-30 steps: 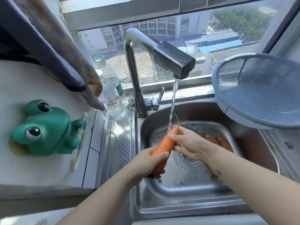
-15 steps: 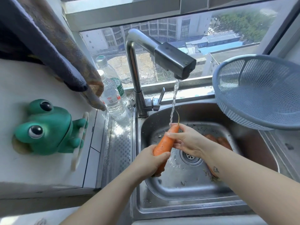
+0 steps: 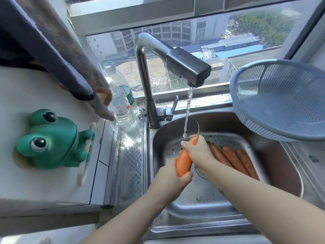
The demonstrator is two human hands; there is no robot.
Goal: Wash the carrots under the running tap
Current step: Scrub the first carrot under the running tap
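Observation:
An orange carrot (image 3: 184, 161) stands nearly upright over the steel sink (image 3: 202, 224), its thin tip under the stream from the tap (image 3: 188, 67). My left hand (image 3: 173, 180) grips its thick lower end. My right hand (image 3: 197, 152) wraps around its upper part. Three dirtier carrots (image 3: 233, 159) lie side by side on the sink floor at the right, behind my right forearm. Water (image 3: 187, 111) runs in a thin stream onto the carrot tip.
A blue plastic colander (image 3: 281, 99) sits tilted on the sink's right rim. Two water bottles (image 3: 121, 106) stand left of the tap. A green frog holder (image 3: 51, 140) hangs on the white wall at left, under a hanging towel (image 3: 58, 50).
My right hand slid a little along the carrot's upper part while my left kept its grip. The carrots on the sink floor show more now.

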